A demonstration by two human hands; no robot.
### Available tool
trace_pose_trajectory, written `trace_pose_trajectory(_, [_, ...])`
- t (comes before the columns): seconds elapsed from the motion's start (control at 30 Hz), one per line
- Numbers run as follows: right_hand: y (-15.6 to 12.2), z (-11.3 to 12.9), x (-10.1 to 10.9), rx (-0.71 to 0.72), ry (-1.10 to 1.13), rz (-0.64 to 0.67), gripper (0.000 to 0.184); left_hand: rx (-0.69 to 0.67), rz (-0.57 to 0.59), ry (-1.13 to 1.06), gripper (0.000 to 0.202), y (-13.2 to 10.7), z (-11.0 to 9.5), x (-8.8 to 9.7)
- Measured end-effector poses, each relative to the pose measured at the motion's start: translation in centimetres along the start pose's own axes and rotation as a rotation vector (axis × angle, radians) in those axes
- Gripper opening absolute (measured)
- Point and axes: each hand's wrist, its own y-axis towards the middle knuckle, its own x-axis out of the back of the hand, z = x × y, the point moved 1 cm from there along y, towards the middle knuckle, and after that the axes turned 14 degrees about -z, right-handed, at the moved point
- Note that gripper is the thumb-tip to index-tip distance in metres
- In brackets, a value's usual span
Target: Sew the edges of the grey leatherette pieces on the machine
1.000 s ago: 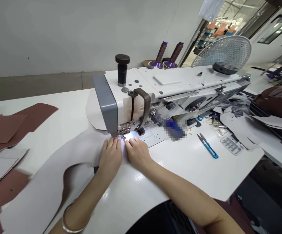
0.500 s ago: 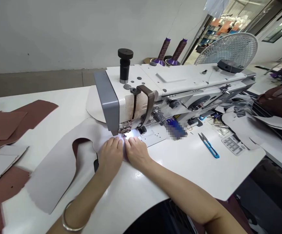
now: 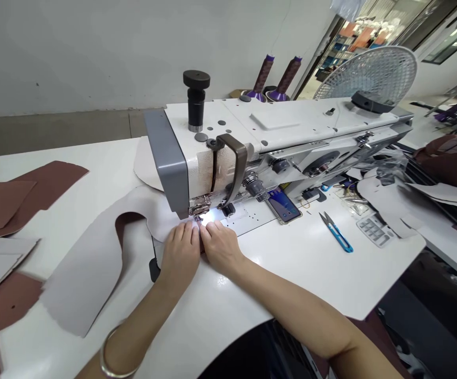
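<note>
A large curved panel (image 3: 90,268), pale grey on top with a brown underside like leather or vinyl, runs under the presser foot (image 3: 199,216) of a white sewing machine (image 3: 228,126). My left hand (image 3: 181,250) presses on the panel's edge just in front of the foot, fingers close together. Beside it my right hand (image 3: 221,245) grips the work at the other side of the needle, its fingers bent. A narrow brown strip shows between the hands. Fingertips and thumbs are partly hidden.
Brown and grey cut pieces (image 3: 54,189) lie at the left. Blue thread snips (image 3: 336,231) and a phone (image 3: 283,205) are on the table to the right. Two thread cones (image 3: 264,76) and a white fan (image 3: 374,73) stand behind the machine.
The camera view has shifted slightly. More of the brown strip now shows between my hands, which keep nearly the same place by the presser foot.
</note>
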Motion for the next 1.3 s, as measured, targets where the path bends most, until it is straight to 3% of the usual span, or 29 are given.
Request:
trace_pose_trajectory(0.13, [-0.2,-0.1,0.1,-0.015,0.002,0.001,0.018,0.013,-0.055,-0.007,0.029,-0.3,-0.7,0.4])
trace_pose_trajectory(0.4, [-0.4,-0.2,-0.3,0.012,0.035,-0.026,0.017,0.032,-0.028,-0.093,0.03,-0.1,1.0,-0.6])
trace_pose_trajectory(0.6, [0.0,-0.3,-0.5,0.029,0.036,0.0,0.029,0.011,-0.098,-0.079,0.026,-0.2,0.9,-0.4])
trace_pose_trajectory(1.03, [0.1,-0.3,-1.0,-0.001,0.017,0.023,0.021,0.077,-0.032,-0.157,0.039,-0.2,3.0,-1.7])
trace_pose_trajectory(1.3, [0.2,-0.3,-0.8,-0.014,0.005,0.019,0.019,0.115,0.006,-0.177,0.042,0.0,3.1,-1.5])
